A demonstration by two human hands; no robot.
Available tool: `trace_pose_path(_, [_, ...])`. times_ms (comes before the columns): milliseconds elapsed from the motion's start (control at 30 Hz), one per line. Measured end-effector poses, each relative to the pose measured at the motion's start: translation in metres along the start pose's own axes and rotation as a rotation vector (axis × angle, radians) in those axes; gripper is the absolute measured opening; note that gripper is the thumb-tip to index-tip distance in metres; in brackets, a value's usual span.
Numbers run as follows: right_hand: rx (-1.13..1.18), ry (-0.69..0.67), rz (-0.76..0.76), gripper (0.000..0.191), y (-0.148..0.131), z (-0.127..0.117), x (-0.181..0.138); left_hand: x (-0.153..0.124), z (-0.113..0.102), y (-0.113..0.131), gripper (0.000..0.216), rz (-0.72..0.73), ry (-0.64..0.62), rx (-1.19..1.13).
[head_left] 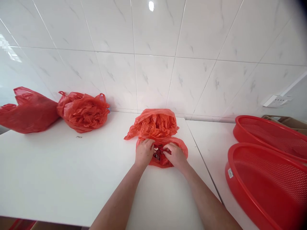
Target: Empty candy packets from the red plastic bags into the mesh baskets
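A red plastic bag (161,164) lies on the white table with its mouth spread. Inside it show small dark and pale pieces (156,153), too small to name. My left hand (145,151) is at the left side of the opening, its fingers closed on the bag's edge. On the other side, my right hand (176,155) pinches the red plastic, with thumb and fingertips turned in toward the contents. Just behind, touching this bag, rests another crumpled red bag (155,123).
Two filled red bags, one slumped (35,111) and one bunched (82,111), sit at the back left. Two red mesh baskets, a near one (233,159) and a far one (236,131), stand at right. A tiled wall (153,80) rises behind; a socket strip (275,101) is at right.
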State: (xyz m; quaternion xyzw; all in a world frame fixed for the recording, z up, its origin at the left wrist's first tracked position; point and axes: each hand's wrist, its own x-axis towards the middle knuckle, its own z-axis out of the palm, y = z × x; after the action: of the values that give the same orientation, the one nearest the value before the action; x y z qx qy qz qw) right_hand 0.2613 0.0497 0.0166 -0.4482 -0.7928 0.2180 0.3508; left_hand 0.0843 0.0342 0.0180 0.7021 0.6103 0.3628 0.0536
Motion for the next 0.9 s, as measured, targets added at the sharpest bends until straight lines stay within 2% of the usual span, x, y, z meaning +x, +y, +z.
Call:
trace_pose_path(100, [0.037, -0.035, -0.04, 0.033, -0.006, 0.004, -0.001, -0.002, 0.001, -0.001, 0.026, 0.011, -0.051, -0.099])
trace_pose_path(200, [0.1, -0.101, 0.081, 0.051, -0.006, 0.008, -0.001, -0.003, 0.002, -0.008, 0.019, -0.001, -0.142, -0.175])
trace_pose_path(267, [0.142, -0.132, 0.178, 0.055, -0.003, 0.009, -0.001, -0.002, 0.002, -0.013, 0.028, -0.026, -0.174, -0.196])
trace_pose_path(367, [0.189, -0.15, 0.244, 0.051, 0.003, 0.009, 0.001, 0.0, 0.001, -0.015, 0.042, -0.071, -0.198, -0.195])
trace_pose_path(533, [0.207, -0.049, 0.274, 0.028, 0.012, 0.013, 0.0, 0.0, 0.003, -0.012, 0.028, -0.097, -0.209, -0.213])
trace_pose_path(733, [0.151, 0.193, 0.236, 0.031, 0.009, 0.011, -0.006, -0.002, 0.003, -0.008, 0.032, -0.115, -0.186, -0.149])
trace_pose_path(900, [0.209, 0.203, 0.284, 0.03, 0.008, 0.011, -0.008, -0.002, 0.001, -0.008, 0.034, -0.133, -0.158, -0.072])
